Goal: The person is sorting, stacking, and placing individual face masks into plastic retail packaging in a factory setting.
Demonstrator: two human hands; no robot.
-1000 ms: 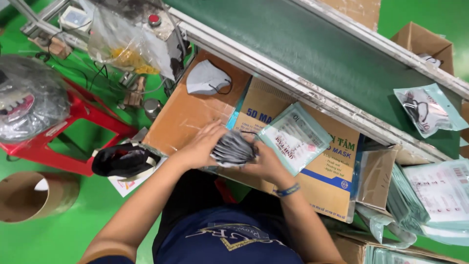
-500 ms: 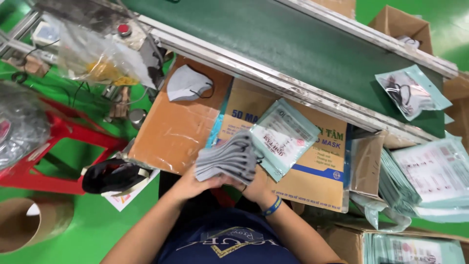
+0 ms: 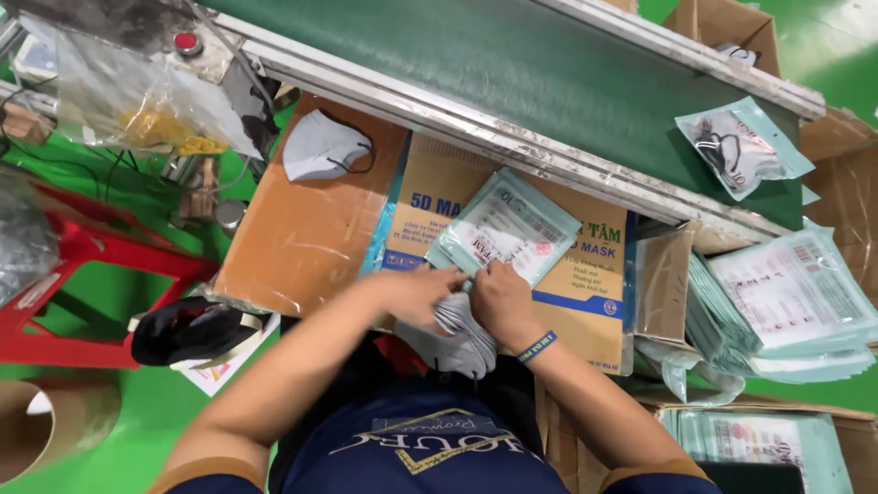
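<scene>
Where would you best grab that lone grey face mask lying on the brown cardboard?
Probably pinch the grey folded face mask at its pointed left edge, coming from above: it lies flat on the brown cardboard sheet, the black ear loop sits on its right, and nothing crowds it.

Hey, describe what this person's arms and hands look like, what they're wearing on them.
Both hands are bare, with no gloves. The left hand and its forearm carry nothing. The right hand has a narrow dark blue wristband with light lettering at the wrist. Both forearms are bare; at the bottom edge, short dark navy sleeves with orange cuffs show on both arms.
</scene>
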